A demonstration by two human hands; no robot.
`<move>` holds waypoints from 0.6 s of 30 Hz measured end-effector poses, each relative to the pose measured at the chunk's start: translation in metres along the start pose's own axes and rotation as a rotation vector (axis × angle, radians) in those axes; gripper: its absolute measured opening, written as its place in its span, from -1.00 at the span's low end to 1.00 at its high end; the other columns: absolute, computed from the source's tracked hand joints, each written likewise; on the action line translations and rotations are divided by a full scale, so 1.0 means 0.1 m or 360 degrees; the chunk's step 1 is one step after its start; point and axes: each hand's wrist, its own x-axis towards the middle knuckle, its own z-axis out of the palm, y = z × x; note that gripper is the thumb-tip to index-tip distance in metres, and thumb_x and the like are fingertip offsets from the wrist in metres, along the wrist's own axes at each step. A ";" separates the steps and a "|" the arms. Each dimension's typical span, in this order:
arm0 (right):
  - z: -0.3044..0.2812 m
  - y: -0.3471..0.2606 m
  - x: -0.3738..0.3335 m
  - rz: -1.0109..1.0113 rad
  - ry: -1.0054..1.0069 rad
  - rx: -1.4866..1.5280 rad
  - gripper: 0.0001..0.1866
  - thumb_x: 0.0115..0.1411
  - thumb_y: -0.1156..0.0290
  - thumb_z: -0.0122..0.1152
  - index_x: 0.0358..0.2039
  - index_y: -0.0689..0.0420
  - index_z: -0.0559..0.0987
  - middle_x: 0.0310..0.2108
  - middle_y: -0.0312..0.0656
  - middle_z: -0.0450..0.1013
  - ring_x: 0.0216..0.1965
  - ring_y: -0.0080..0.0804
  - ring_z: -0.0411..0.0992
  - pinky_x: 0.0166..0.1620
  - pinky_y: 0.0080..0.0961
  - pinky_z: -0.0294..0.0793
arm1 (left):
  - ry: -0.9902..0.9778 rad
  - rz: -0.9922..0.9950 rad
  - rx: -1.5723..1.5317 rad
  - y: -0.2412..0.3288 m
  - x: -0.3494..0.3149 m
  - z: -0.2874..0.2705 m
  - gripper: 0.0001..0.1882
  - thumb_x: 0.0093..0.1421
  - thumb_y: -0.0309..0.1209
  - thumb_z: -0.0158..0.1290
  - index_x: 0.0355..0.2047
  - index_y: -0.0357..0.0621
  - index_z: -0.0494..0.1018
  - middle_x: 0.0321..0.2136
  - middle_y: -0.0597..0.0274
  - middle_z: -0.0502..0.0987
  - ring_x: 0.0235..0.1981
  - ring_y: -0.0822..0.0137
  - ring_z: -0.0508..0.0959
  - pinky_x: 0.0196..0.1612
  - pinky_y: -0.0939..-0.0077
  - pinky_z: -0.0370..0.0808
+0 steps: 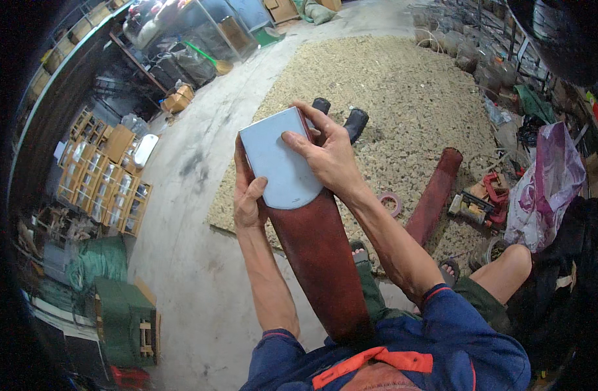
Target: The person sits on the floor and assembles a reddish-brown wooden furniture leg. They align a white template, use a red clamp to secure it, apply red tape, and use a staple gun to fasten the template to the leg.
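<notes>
– What do we see farthest left?
– We see a stack of wooden frames [103, 179], and nearer us, below it, a green-covered box [124, 319]. A cardboard box [178, 99] sits farther off on the grey floor [175, 228], with a green-handled broom [214, 62] beyond it.
– And our left hand [251, 203]?
– It is closed around the left side, thumb resting on the lower left edge of a pale panel [283, 163]. That panel lies on the wide far end of a long red piece [322, 267], which we hold up in front of our body.
– Does its near end touch our shirt?
– We cannot tell; the two overlap in this view.
– How is our right hand [329, 148]?
– Closed too, thumb flat on the panel, fingers curled over the right edge.
– What lies beyond it?
– Two black curved pieces [356, 124] on a speckled mat [403, 78], then a pink tape roll [390, 204], a second red piece [437, 192], a red tool [496, 195] and, rightmost, a white and purple bag [543, 186].
</notes>
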 end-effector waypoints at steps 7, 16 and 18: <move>-0.07 0.14 0.08 0.0032 0.0014 -0.0006 -0.34 0.27 0.43 0.40 0.34 0.34 0.43 -0.16 -0.01 0.66 -0.25 -0.45 0.61 -0.22 -0.51 0.62 | 0.0004 -0.0100 0.0005 -0.07 0.07 -0.02 0.17 0.04 -0.41 0.24 0.61 0.04 -0.15 0.51 -0.05 0.08 0.49 -0.03 0.20 0.48 0.08 0.25; -0.30 0.61 -0.59 0.0084 0.0006 -0.0303 -0.14 0.14 0.28 0.44 0.39 0.33 0.33 0.24 0.16 0.47 0.27 -0.12 0.44 0.28 -0.26 0.45 | 0.0226 -0.0288 0.0176 -0.58 0.17 -0.48 0.03 0.10 -0.31 0.20 0.56 -0.15 0.00 0.43 -0.07 0.21 0.38 -0.12 0.33 0.40 -0.01 0.34; -0.35 0.70 -0.85 0.0405 0.0035 -0.0332 -0.18 0.17 0.27 0.41 0.37 0.38 0.36 0.16 0.24 0.53 0.20 -0.05 0.53 0.26 -0.27 0.47 | 0.0205 -0.0292 0.0265 -0.73 0.13 -0.59 0.00 0.21 -0.22 0.22 0.57 -0.13 -0.02 0.41 -0.08 0.21 0.38 -0.08 0.31 0.38 0.00 0.37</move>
